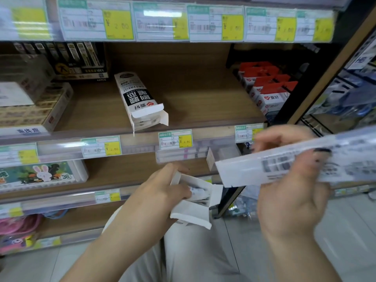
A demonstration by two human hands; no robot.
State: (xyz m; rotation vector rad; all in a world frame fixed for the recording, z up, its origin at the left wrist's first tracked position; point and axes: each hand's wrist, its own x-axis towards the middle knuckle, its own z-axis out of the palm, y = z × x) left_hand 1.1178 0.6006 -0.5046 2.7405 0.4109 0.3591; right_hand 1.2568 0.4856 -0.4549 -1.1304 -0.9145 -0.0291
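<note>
My left hand (162, 192) grips a small white carton (195, 206) with its end flaps open; pale packets show inside it. My right hand (291, 184) holds a long flat white pack (305, 159) with printed text and a barcode, blurred by motion, just right of the carton. A third white and black carton (140, 100) lies on the wooden middle shelf (193, 94), its open end toward me.
Red and white boxes (266, 88) stand at the shelf's right, tan and black boxes (36, 88) at its left. Yellow price tags (175, 139) line the shelf edges. A rabbit-print case (40, 176) sits on the lower shelf. A dark upright post (230, 198) borders the right.
</note>
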